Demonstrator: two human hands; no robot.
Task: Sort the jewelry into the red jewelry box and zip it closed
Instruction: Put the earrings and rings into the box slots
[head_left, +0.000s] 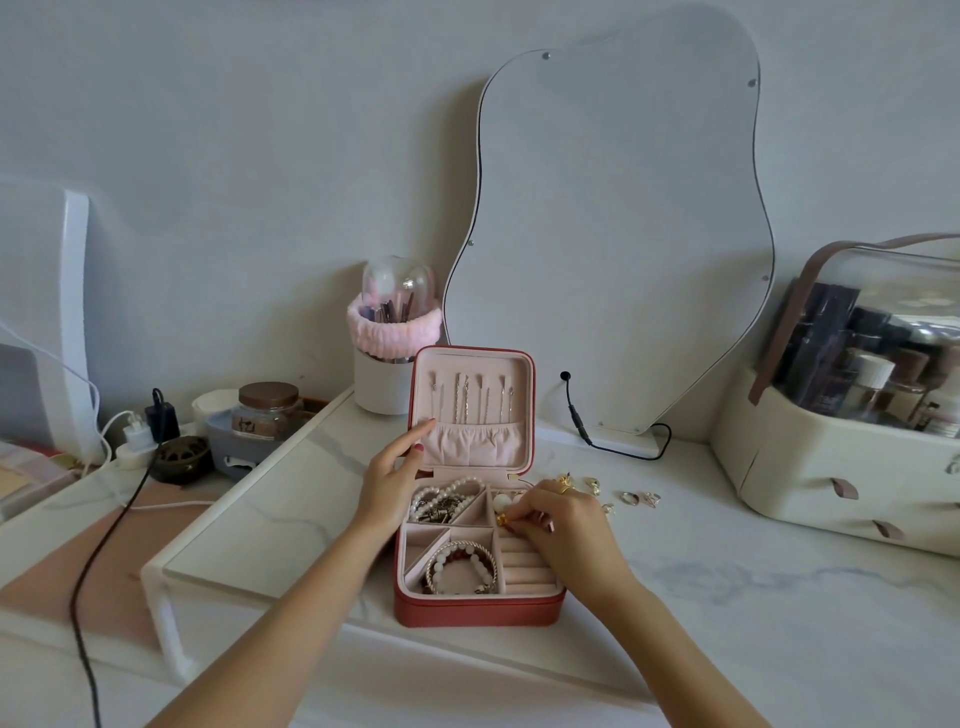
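Observation:
The red jewelry box (475, 609) lies open on the white marble tabletop, its pink lid (472, 410) standing upright with several necklaces hung inside. My left hand (390, 480) rests against the lid's left edge, fingers straight. My right hand (558, 517) hovers over the box's right compartments and pinches a small gold ring (502, 519) above the ring rolls (524, 564). A pearl necklace (447, 496) fills the rear left compartment and beaded bracelets (461, 566) the front one. Loose rings and gold earrings (631, 498) lie on the table right of the box.
A wavy mirror (613, 249) leans on the wall behind, its black cable (597, 441) trailing on the table. A cosmetics organiser (841, 457) stands at the right. A white brush holder with a pink band (387, 358) is behind the box. Jars, chargers and a black cord (109, 540) sit at the left.

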